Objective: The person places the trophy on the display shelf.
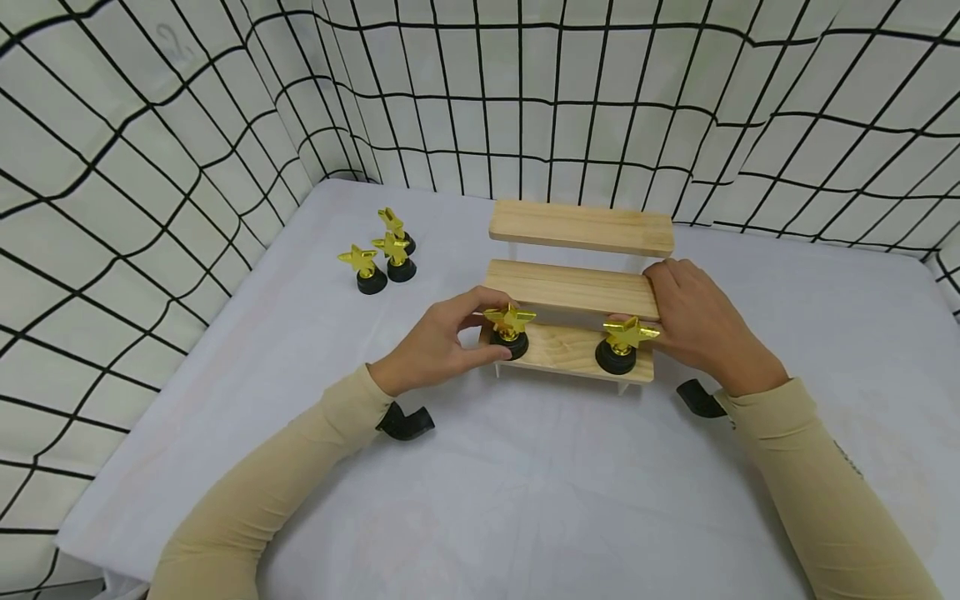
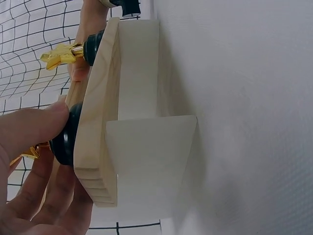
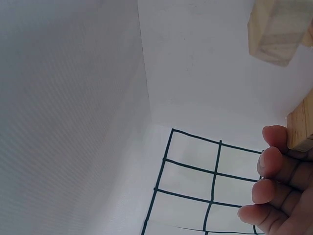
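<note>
A three-step wooden display stand with pale supports stands on the table. On the left end of its lowest board sits a small gold star trophy with a black round base. My left hand pinches this trophy, the thumb on its base in the left wrist view. A second star trophy stands upright near the right end of the same board. My right hand grips the right end of the middle board, the thumb partly hidden behind that trophy. In the right wrist view, its fingers lie by a board end.
Several more star trophies stand grouped on the white-covered table, left of the stand. Black wire grid panels border the table at the back and left. A dark strap end hangs below each wrist.
</note>
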`<state>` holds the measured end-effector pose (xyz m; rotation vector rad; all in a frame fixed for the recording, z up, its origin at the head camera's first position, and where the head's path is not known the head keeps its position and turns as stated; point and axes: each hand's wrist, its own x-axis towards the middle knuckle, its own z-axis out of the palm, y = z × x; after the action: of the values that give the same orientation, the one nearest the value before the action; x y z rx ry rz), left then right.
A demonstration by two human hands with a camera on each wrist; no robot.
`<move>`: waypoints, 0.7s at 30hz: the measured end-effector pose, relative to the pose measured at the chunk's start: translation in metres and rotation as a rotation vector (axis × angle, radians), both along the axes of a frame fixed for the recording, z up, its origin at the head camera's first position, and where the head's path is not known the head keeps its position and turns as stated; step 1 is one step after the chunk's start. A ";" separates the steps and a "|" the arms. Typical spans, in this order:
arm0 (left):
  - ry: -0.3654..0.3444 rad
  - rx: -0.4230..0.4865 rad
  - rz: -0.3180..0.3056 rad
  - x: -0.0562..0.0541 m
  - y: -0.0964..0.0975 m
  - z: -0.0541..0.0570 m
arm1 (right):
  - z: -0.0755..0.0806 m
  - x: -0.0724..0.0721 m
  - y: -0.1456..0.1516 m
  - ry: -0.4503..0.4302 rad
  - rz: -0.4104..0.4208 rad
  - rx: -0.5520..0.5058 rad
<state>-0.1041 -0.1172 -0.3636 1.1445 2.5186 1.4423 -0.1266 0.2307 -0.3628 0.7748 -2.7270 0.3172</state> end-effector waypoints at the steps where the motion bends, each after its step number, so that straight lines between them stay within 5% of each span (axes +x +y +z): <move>1: -0.006 0.006 0.002 0.000 0.000 -0.001 | 0.000 0.000 0.000 0.000 0.001 -0.002; 21: -0.047 0.036 0.034 0.003 0.009 -0.007 | 0.000 -0.001 -0.002 -0.053 -0.015 -0.012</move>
<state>-0.1013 -0.1084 -0.3711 1.0644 2.5030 1.5096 -0.1271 0.2287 -0.3627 0.7523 -2.7763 0.3561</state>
